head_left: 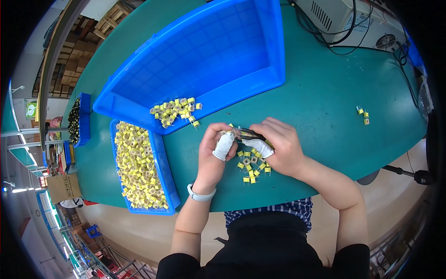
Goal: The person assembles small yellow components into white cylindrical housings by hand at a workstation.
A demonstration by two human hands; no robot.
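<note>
My left hand (217, 145) is closed in a pinch over the table. A small yellow electronic component (231, 124) shows partly at its fingertips; the fingers cover the rest. From the right, my right hand (280, 144) grips a dark two-armed hand tool (251, 134), like pliers or tweezers, whose tips meet the left fingertips. White covers are on both thumbs. Just below the hands, several loose yellow components with thin metal pins (253, 173) lie on the green table (320, 116).
A large blue bin (200, 60) lies ahead, with a heap of yellow components (174, 110) at its near left edge. A smaller blue bin (170, 186) full of them stands left. A grey electrical device (344, 23) with black cables sits far right, and a few components (365, 115) lie right.
</note>
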